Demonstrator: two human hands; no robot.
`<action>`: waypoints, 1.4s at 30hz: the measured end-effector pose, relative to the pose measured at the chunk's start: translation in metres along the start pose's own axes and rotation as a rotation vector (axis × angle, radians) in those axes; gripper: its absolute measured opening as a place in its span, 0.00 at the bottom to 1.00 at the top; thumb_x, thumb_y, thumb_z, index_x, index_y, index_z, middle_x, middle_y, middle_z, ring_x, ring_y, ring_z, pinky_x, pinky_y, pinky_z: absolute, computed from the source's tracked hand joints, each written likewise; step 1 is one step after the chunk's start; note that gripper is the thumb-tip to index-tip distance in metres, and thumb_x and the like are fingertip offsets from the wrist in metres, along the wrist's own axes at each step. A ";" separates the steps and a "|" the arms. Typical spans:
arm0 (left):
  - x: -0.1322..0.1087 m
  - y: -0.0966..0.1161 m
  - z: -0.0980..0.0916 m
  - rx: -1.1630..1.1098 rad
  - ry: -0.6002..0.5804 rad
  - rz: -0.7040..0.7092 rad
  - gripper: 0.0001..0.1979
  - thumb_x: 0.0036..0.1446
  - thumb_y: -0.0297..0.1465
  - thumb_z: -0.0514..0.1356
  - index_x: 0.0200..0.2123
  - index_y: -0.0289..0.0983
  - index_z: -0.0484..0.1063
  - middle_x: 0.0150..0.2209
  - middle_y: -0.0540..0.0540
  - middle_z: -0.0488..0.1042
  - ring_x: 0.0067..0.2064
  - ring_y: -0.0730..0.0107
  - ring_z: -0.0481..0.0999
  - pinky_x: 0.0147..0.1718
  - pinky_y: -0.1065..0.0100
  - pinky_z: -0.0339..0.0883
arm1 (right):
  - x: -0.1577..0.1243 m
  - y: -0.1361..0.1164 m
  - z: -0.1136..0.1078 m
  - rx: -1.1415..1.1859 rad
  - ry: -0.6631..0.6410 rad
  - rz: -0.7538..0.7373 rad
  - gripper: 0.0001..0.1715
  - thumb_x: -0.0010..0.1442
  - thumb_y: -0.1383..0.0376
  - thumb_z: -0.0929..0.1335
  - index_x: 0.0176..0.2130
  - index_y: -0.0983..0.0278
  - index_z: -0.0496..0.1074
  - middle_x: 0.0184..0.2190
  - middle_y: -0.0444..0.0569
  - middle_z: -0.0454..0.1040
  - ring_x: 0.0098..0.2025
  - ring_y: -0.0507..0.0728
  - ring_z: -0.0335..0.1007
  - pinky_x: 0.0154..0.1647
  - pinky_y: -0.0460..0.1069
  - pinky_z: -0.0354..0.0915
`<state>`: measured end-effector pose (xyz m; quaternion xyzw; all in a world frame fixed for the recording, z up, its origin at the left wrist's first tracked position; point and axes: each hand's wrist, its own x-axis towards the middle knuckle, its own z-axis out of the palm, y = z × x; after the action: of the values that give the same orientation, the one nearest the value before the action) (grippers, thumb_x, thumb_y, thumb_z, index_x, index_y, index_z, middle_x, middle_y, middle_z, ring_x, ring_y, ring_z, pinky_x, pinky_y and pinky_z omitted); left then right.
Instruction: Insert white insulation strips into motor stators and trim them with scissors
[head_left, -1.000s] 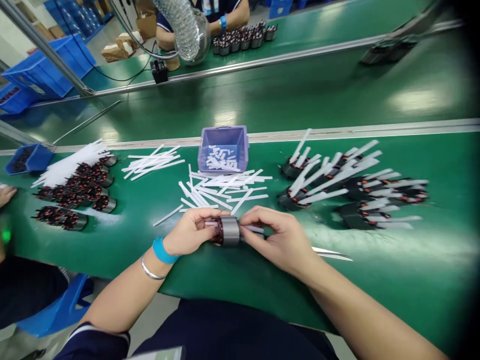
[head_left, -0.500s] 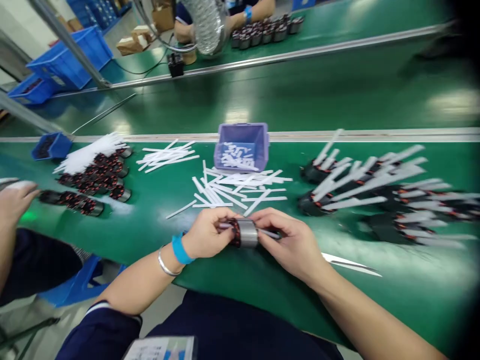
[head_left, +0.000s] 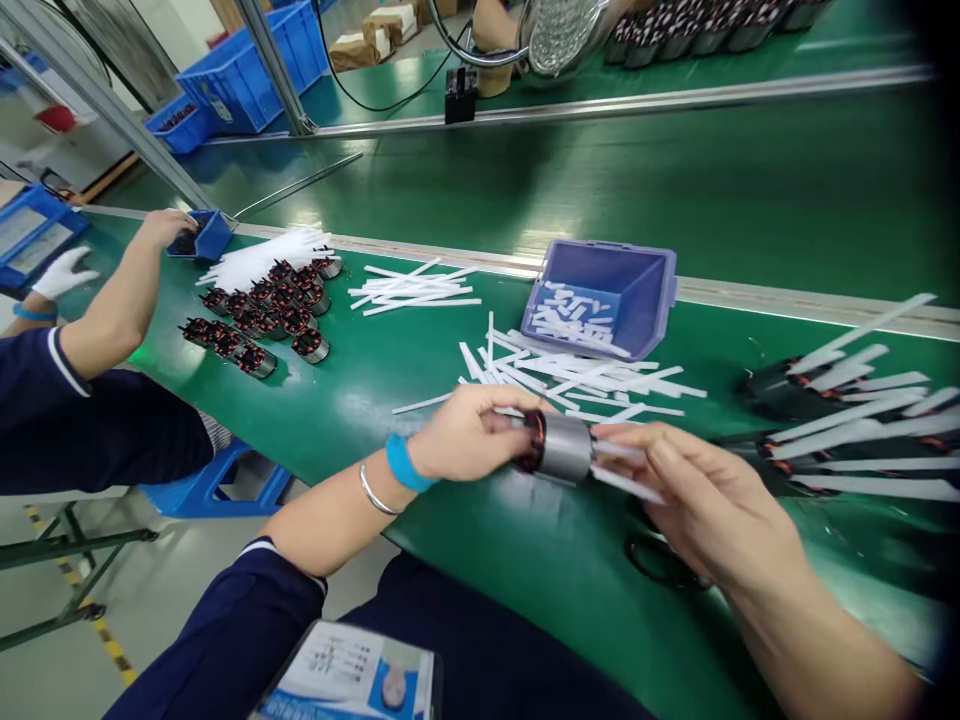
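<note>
My left hand [head_left: 472, 435] is closed around the wound end of a motor stator [head_left: 566, 448], a grey metal cylinder with copper windings, held sideways above the bench. White strips [head_left: 628, 486] stick out of the stator's right end. My right hand [head_left: 709, 500] pinches at these strips, its fingers slightly blurred. Below that hand, the black handle of a pair of scissors [head_left: 660, 562] shows on the bench, partly covered by the hand. Behind my left hand lies a loose pile of white strips [head_left: 585, 375].
A purple bin [head_left: 656, 300] with short white pieces stands behind the pile. Stators holding long strips [head_left: 862, 440] are at right; several bare stators [head_left: 262, 310] are at left. A co-worker's hand [head_left: 169, 228] reaches into a small blue bin [head_left: 214, 238].
My view has swung left. My right hand has drawn away from the stator's end, where white strips now show. The co-worker's arm at left has moved to the small blue bin.
</note>
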<state>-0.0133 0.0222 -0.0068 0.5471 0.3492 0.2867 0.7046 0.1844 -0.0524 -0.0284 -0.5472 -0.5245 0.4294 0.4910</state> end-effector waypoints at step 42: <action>0.004 -0.002 -0.006 -0.174 -0.284 -0.205 0.25 0.47 0.30 0.67 0.51 0.35 0.73 0.45 0.38 0.78 0.37 0.58 0.82 0.34 0.61 0.79 | -0.009 -0.017 -0.004 -0.189 0.071 -0.158 0.08 0.58 0.59 0.71 0.34 0.60 0.77 0.30 0.49 0.79 0.31 0.57 0.76 0.31 0.50 0.72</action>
<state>-0.0155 0.0280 -0.0106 0.4807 0.2743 0.1625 0.8169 0.1851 -0.0619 -0.0112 -0.5630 -0.5863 0.3183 0.4878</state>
